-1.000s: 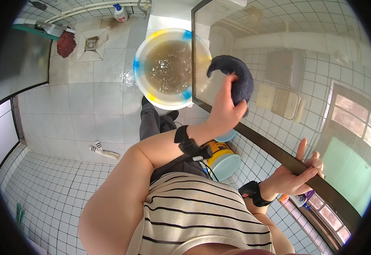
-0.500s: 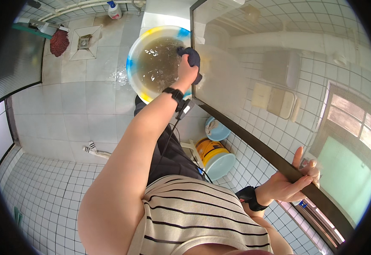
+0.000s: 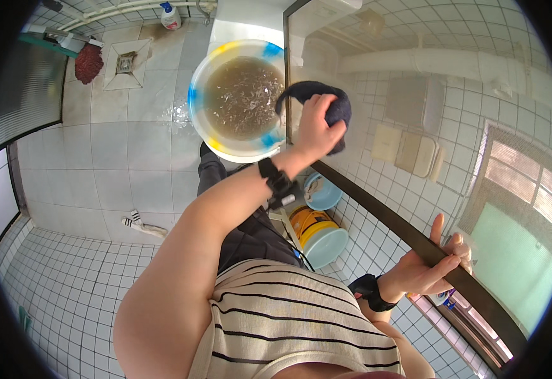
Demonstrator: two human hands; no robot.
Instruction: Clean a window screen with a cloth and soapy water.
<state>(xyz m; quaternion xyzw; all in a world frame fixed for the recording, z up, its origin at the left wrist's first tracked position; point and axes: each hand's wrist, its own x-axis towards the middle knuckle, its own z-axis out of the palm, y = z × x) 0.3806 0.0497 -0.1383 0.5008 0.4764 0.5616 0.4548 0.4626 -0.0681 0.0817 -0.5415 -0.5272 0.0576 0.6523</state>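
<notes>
- L hand (image 3: pixel 317 131) w/ fingers pinching dark cloth (image 3: pixel 339 108): back at framed pane (image 3: pixel 377 95) from basin (image 3: pixel 195 95) beside it; wiping prob. resumes.
- R hand (image 3: pixel 422 275): fingers curl round pane's near frame (image 3: pixel 383 216).

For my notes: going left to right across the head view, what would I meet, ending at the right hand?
Dark red shaggy bundle, floor drain, white bottle, basin of murky water, dark cloth, right hand.

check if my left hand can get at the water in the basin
Probably yes: the left hand holds a dark blue cloth near the basin, and nothing covers the water left of the glass panel.
</notes>
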